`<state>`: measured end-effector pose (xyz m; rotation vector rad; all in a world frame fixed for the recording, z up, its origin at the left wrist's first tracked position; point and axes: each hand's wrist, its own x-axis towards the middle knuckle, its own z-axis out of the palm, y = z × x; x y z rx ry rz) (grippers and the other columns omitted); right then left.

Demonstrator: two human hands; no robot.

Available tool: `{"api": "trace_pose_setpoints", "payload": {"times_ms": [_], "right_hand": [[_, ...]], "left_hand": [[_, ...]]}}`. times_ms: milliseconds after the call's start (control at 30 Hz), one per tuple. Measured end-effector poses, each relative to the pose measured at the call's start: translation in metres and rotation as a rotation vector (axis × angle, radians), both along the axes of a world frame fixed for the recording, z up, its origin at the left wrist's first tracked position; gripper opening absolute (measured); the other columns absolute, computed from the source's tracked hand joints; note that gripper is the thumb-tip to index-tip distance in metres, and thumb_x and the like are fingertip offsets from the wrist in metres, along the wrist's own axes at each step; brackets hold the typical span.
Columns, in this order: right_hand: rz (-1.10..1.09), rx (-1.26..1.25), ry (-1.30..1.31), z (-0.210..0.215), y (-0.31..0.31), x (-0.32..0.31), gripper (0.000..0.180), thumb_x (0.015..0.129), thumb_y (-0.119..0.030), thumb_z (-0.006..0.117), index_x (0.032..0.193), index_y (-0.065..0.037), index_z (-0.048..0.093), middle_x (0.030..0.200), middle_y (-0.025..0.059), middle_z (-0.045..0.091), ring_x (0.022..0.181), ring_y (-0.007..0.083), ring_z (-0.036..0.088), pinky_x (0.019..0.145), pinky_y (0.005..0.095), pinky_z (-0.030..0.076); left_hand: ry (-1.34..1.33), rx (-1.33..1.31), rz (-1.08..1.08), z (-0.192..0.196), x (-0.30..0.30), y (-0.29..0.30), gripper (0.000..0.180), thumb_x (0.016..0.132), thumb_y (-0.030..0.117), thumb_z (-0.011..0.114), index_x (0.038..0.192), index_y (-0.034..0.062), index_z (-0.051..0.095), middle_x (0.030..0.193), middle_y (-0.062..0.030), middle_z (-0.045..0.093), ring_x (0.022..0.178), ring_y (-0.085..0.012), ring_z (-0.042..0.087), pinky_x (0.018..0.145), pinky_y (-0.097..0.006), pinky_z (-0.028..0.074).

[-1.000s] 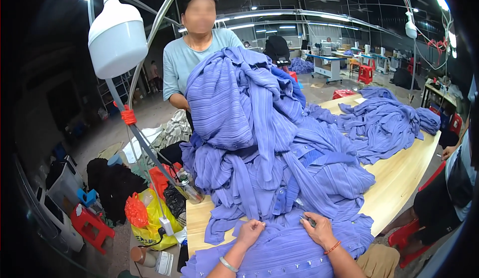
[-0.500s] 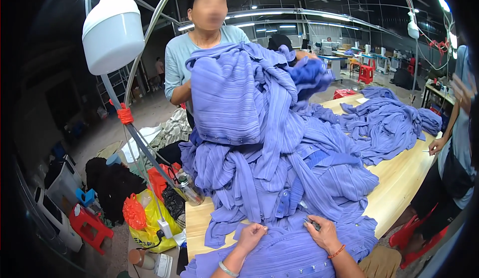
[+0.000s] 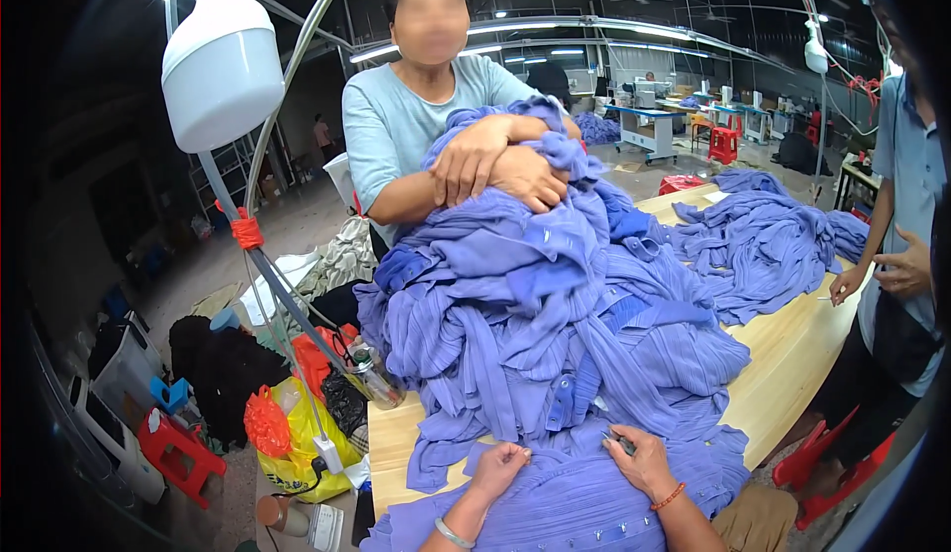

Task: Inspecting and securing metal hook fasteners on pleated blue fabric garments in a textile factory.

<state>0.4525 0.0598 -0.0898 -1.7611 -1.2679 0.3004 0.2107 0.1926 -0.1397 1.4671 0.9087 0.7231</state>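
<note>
A ribbed purple knit garment [image 3: 565, 507] with a row of small pale metal pieces lies flat before me at the table's near edge. My left hand [image 3: 500, 470] is closed in a pinch over its upper part; whatever is between the fingertips is too small to make out. Resting on the same garment, my right hand [image 3: 644, 465] is closed around small dark thread snips [image 3: 622, 444] with a thin tip pointing left. Just beyond both hands rises a tall heap of purple garments [image 3: 495, 339]. A co-worker's crossed arms [image 3: 500, 167] press on its top.
More purple garments [image 3: 758, 250] lie on the wooden table [image 3: 792, 379] at the right. Another person [image 3: 906, 225] stands at its right edge. A lamp bulb [image 3: 223, 74] hangs on a pole at the left. Below stand a yellow bag [image 3: 309, 453] and a red stool [image 3: 181, 456].
The co-worker has lowered the upper bundle onto the heap and folded both arms over it. The person at the right has moved further into view. My hands have stayed in place.
</note>
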Motion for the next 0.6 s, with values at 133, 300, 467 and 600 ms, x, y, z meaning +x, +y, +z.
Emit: {"api": "trace_pose_setpoints", "payload": {"times_ms": [133,300,467,600], "right_hand": [[0.000,-0.007,0.007,0.0023,0.0006,-0.0003,0.033,0.085,-0.030,0.074,0.108,-0.007,0.073,0.095,0.0128,0.074,0.085,0.0306,0.071,0.075,0.0378,0.055],[-0.009,-0.007,0.002,0.0021,0.0019,-0.0005,0.033,0.085,-0.030,0.074,0.108,-0.006,0.073,0.095,0.0130,0.074,0.086,0.0308,0.072,0.075,0.0378,0.055],[0.002,-0.020,0.016,0.0054,-0.0004,-0.0009,0.033,0.085,-0.029,0.074,0.108,-0.006,0.073,0.095,0.0133,0.074,0.085,0.0310,0.071,0.074,0.0379,0.055],[-0.005,-0.001,0.011,0.0000,-0.0018,0.0004,0.032,0.085,-0.029,0.074,0.108,-0.006,0.072,0.095,0.0136,0.073,0.086,0.0310,0.071,0.074,0.0379,0.055]], "left_hand": [[-0.015,-0.011,0.014,-0.0014,0.0004,0.0009,0.020,0.093,0.020,0.071,0.090,0.0009,0.069,0.083,0.0000,0.069,0.077,-0.0055,0.059,0.072,-0.022,0.047],[-0.025,-0.026,-0.001,0.0009,0.0007,0.0012,0.019,0.095,0.021,0.070,0.091,0.0019,0.070,0.084,0.0009,0.068,0.077,-0.0049,0.056,0.071,-0.020,0.043],[-0.009,-0.027,-0.007,-0.0007,0.0001,0.0005,0.020,0.094,0.022,0.071,0.091,0.0024,0.070,0.084,0.0010,0.068,0.077,-0.0046,0.056,0.071,-0.021,0.043],[-0.016,-0.022,-0.012,0.0017,0.0014,-0.0026,0.020,0.093,0.022,0.072,0.091,0.0026,0.070,0.084,0.0012,0.068,0.076,-0.0044,0.055,0.070,-0.021,0.042]]}}
